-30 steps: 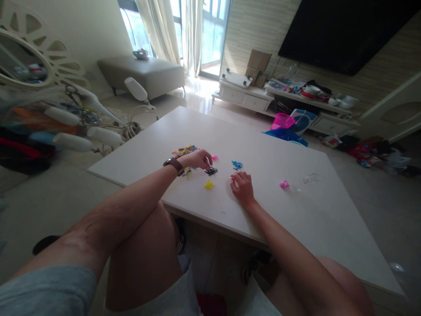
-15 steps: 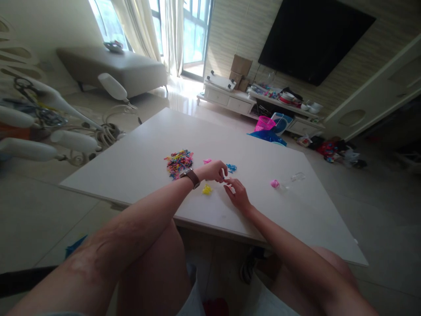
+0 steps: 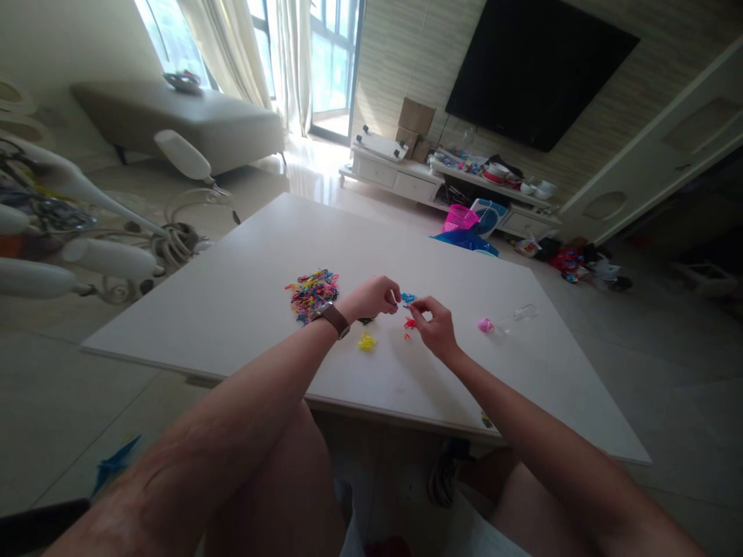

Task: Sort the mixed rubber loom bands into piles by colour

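Note:
My left hand (image 3: pixel 383 295), a brown-strapped watch (image 3: pixel 334 319) on its wrist, has its fingers pinched together above the white table (image 3: pixel 255 325). Facing it, my right hand (image 3: pixel 434 326) pinches thumb and finger close by, fingertips a small gap apart. Something tiny and bluish shows at the fingertips, too small to make out. Just behind them lies a heap of small blue pieces (image 3: pixel 409 297). Red pieces (image 3: pixel 409 323) lie under my right hand, yellow pieces (image 3: pixel 366 342) nearer me, and dark pieces (image 3: pixel 367 319) partly behind my left wrist. A larger mixed-colour heap (image 3: pixel 313 294) lies left.
To the right on the table are a pink object (image 3: pixel 485 326) and a clear container (image 3: pixel 525 312) lying beside it. Beyond the far edge stand a pink basket (image 3: pixel 460 218) and a low white cabinet (image 3: pixel 395 179). A white lamp-like fixture (image 3: pixel 110 255) is at the left.
My hands have drawn slightly apart, and my right hand has risen and turned, its fingers now pinched. Red pieces beneath it have come into view. The camera view has shifted a little.

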A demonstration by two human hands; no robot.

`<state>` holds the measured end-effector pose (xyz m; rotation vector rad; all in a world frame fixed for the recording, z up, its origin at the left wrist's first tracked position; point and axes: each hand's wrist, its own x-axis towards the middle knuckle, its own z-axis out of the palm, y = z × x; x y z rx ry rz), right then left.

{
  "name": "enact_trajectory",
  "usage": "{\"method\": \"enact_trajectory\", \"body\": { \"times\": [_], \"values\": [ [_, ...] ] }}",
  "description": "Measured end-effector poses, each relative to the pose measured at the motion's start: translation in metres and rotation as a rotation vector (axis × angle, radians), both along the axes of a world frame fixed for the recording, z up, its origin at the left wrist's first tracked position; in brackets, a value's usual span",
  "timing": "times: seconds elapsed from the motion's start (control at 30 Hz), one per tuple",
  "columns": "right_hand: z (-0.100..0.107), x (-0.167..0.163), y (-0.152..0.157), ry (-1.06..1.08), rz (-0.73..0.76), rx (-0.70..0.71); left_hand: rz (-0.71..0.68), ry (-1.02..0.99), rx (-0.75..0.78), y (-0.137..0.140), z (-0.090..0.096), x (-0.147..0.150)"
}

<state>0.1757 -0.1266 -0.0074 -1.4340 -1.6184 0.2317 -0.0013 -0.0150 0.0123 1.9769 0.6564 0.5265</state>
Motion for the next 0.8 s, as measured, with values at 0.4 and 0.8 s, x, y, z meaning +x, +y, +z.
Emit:
{"method": "enact_trajectory", "body": {
  "times": [0.4,0.8],
  "values": [
    [-0.036,0.039,0.009,-0.149,-0.063,-0.137,0.022,0.142,0.088,0.002,0.002,-0.039],
    [-0.067,0.035,-0.002,-0.269,0.097,-0.191,0.093,0.186,0.078,0.011,-0.003,-0.070]
  ]
}}
